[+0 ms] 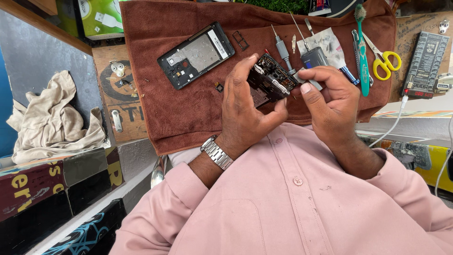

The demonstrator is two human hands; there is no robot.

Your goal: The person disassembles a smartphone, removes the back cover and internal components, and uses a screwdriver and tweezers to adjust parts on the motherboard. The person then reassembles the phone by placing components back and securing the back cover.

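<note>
My left hand (245, 111) grips a dark phone frame with its circuit board exposed (270, 79), fingers around its left side and thumb under it. A metal watch sits on that wrist. My right hand (332, 99) is curled beside the frame's right edge, thumb and fingertips pinched at a small part against it; what it pinches is too small to make out. Both hands hover over a brown towel (188, 113). An opened phone body (196, 55) lies flat on the towel to the upper left, with a small card tray (240, 40) beside it.
On the towel's right part lie screwdrivers (282, 49), a small grey tool (314, 56), a green toothbrush (362, 52) and yellow-handled scissors (386, 62). A black meter device (424, 63) with a white cable stands at far right. A crumpled beige cloth (52, 118) lies at left.
</note>
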